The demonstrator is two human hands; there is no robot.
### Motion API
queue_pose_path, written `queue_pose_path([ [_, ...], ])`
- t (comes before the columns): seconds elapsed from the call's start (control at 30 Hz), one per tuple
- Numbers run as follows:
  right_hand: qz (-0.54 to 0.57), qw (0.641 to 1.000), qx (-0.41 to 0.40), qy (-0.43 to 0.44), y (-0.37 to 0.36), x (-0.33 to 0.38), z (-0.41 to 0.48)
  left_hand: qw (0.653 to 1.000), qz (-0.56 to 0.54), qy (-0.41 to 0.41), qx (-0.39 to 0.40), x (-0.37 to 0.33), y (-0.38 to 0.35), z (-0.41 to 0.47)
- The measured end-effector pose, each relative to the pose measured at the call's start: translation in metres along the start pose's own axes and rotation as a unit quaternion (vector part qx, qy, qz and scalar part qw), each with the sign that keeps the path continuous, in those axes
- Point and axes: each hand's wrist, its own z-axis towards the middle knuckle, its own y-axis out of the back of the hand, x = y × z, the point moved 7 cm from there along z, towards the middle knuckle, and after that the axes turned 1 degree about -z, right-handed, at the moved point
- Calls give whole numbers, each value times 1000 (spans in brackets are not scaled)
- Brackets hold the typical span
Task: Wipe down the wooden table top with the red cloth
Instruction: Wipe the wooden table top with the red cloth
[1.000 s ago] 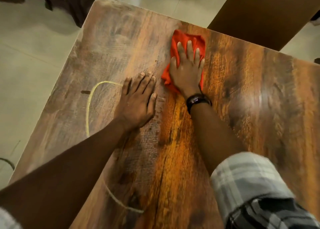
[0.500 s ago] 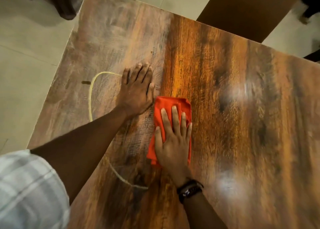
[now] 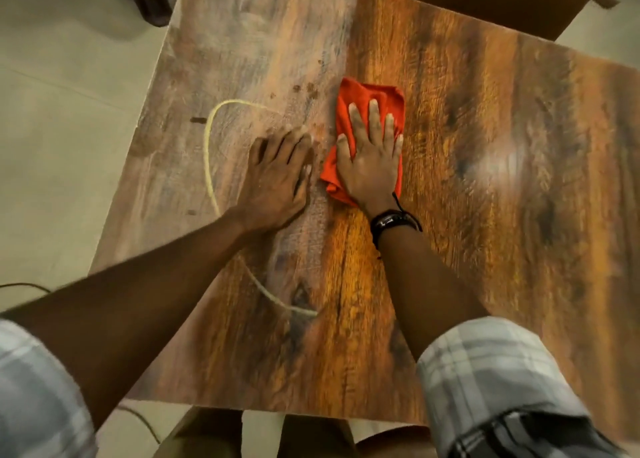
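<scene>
The crumpled red cloth point(image 3: 375, 111) lies on the brown wooden table top point(image 3: 485, 180), flattened under the splayed right hand point(image 3: 369, 161), with the flat, open left hand point(image 3: 277, 177) at its nine o'clock.

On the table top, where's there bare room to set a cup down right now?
Bare: the wide stretch of table right of the red cloth, and the far left corner. Crowded: the middle, where the left hand lies flat beside the right hand pressing the cloth, inside a pale curved mark.

No legible txt, labels, brands or nos. anywhere in view.
</scene>
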Motion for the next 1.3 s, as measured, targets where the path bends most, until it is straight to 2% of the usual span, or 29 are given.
queue_pose_path([
  [0.13, 7, 1000, -29, 1, 1, 8, -104, 1000, -8, 6, -5, -6, -3, -56],
  [0.27, -22, 1000, 5, -13, -2, 5, -225, 999, 10, 15, 32, -8, -7, -52],
  [0.37, -41, 999, 14, -27, -7, -1, -275, 999, 19, 10, 40, -8, -10, -51],
  [0.53, -55, 998, 11, -8, -9, 7, -231, 999, 26, 20, 31, -7, -12, -50],
  [0.73, -36, 997, -73, -5, -10, 18, -98, 999, 29, 26, 22, -7, -12, -52],
  [0.9, -17, 998, -50, -16, -13, 18, -45, 999, 14, 27, 40, -8, -10, -54],
  [1.07, -6, 997, -72, -19, -12, 23, -119, 998, 20, 26, 53, -8, -6, -55],
  [1.3, -16, 999, -25, -25, -12, 22, -298, 997, 26, 16, 75, -8, -7, -55],
])
